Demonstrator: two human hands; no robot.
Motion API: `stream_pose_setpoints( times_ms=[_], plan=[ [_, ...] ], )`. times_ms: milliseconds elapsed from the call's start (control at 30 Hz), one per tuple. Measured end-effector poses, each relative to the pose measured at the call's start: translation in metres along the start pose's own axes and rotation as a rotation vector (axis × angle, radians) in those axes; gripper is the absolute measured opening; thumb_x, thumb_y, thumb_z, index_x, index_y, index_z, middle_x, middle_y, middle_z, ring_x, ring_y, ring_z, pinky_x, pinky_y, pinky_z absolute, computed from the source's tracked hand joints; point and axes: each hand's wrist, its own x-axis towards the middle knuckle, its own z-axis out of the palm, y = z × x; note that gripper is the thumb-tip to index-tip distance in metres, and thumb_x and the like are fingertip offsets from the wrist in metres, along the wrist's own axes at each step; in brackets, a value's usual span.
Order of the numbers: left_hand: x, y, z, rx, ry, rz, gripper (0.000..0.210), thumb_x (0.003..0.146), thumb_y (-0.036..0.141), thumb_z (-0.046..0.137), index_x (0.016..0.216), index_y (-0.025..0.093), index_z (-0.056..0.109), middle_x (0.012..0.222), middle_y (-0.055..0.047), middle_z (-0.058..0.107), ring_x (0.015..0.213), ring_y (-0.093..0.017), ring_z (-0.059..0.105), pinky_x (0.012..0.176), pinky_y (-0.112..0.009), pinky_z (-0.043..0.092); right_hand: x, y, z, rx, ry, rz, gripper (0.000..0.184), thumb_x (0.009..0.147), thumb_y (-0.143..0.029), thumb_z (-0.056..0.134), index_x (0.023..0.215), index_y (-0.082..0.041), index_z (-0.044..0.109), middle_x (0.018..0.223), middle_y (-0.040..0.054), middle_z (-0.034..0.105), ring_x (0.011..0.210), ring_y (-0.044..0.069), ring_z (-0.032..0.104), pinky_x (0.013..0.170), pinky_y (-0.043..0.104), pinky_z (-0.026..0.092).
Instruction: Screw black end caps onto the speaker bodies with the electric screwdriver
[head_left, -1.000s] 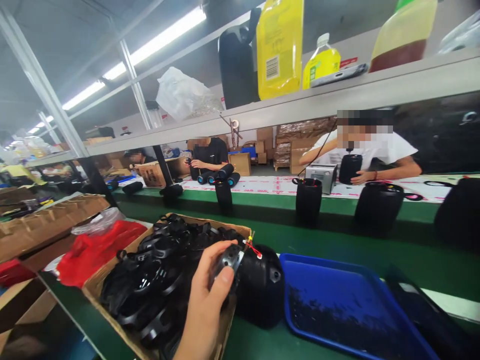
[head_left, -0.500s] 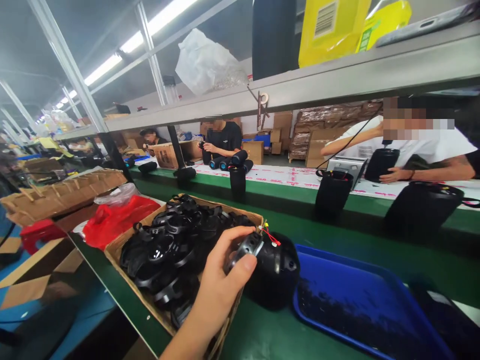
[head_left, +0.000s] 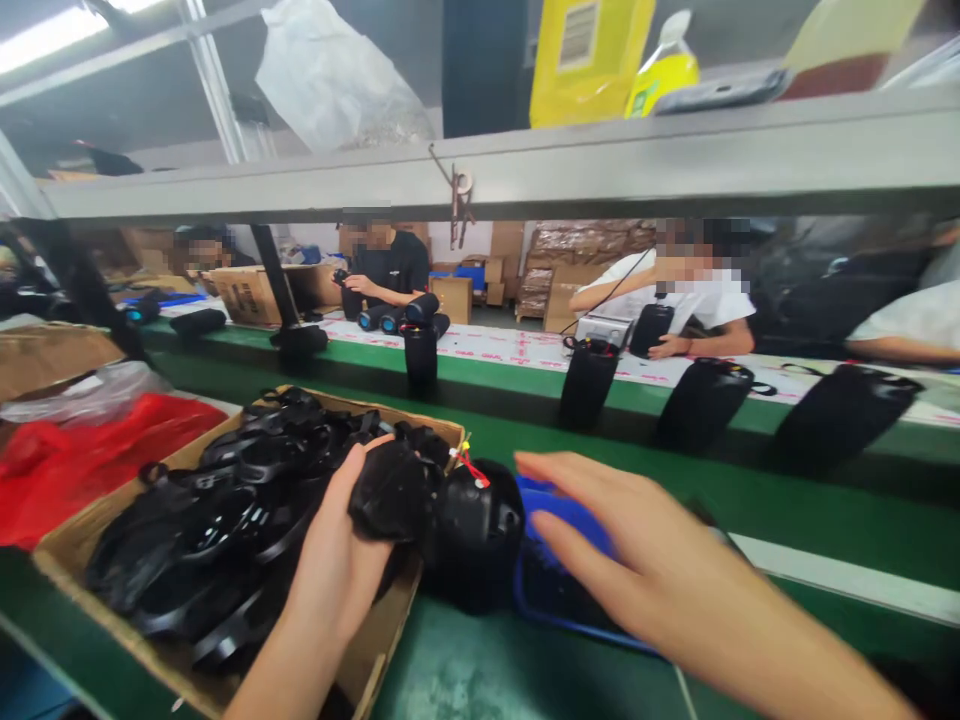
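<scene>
My left hand (head_left: 334,560) is closed around a round black plastic part (head_left: 394,490), held over the right side of the cardboard box (head_left: 409,600). Just to its right, a black cylindrical speaker body (head_left: 472,560) stands on the green surface, with thin red wires (head_left: 471,466) sticking up from its top. On the other side of that body, my right hand (head_left: 622,530) is open, thumb and fingers apart and pointing at it. Nothing shows in this hand. It partly covers a blue tray (head_left: 555,605). Several black plastic pieces (head_left: 255,500) fill the box.
Several black cylinders (head_left: 590,383) stand along the green line (head_left: 495,420). A red plastic bag (head_left: 142,450) lies left of the box. Overhead runs a shelf (head_left: 315,180) with a yellow container (head_left: 589,60). Co-workers (head_left: 397,260) sit opposite.
My right hand has come into view from the right, beside the speaker body. My left hand has turned and drawn the round part left, away from the body. The view has swung right.
</scene>
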Motion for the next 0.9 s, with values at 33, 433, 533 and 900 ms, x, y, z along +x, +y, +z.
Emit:
stream_pose_setpoints(
  times_ms=[33, 433, 533, 900],
  plan=[
    [0.002, 0.001, 0.000, -0.009, -0.002, -0.019, 0.035, 0.098, 0.037, 0.054, 0.125, 0.020, 0.068, 0.116, -0.011, 0.076, 0.101, -0.022, 0.075, 0.087, -0.031, 0.061, 0.014, 0.006, 0.004, 0.012, -0.036, 0.021, 0.047, 0.096, -0.036, 0.069, 0.139, -0.022, 0.058, 0.144, 0.0119, 0.054, 0.134, 0.029, 0.049, 0.121, 0.055, 0.034],
    [0.007, 0.019, -0.004, 0.054, -0.235, -0.253, 0.047, 0.091, 0.051, 0.062, 0.137, 0.039, 0.061, 0.135, -0.003, 0.070, 0.125, -0.026, 0.065, 0.126, -0.049, 0.024, 0.064, 0.050, 0.055, 0.652, -0.274, 0.100, 0.037, 0.090, -0.032, 0.078, 0.117, -0.011, 0.065, 0.109, 0.0083, 0.070, 0.103, 0.022, 0.069, 0.099, 0.045, 0.056],
    [0.010, 0.019, 0.003, 0.142, -0.295, -0.282, 0.051, 0.092, 0.058, 0.061, 0.140, 0.042, 0.058, 0.131, -0.003, 0.072, 0.122, -0.027, 0.067, 0.122, -0.047, 0.034, 0.060, 0.041, 0.054, 0.633, -0.180, 0.056, 0.031, 0.093, -0.033, 0.073, 0.115, -0.012, 0.067, 0.098, 0.0065, 0.072, 0.100, 0.021, 0.068, 0.102, 0.044, 0.051],
    [0.016, 0.026, -0.010, 0.412, -0.482, -0.177, 0.093, 0.053, 0.033, 0.096, 0.139, 0.037, 0.062, 0.138, -0.010, 0.066, 0.130, -0.040, 0.060, 0.113, -0.050, 0.046, 0.061, 0.057, 0.051, 0.897, -0.319, 0.002, 0.057, 0.084, -0.044, 0.079, 0.133, -0.019, 0.067, 0.105, 0.0057, 0.073, 0.098, 0.015, 0.066, 0.098, 0.029, 0.049]
  ],
)
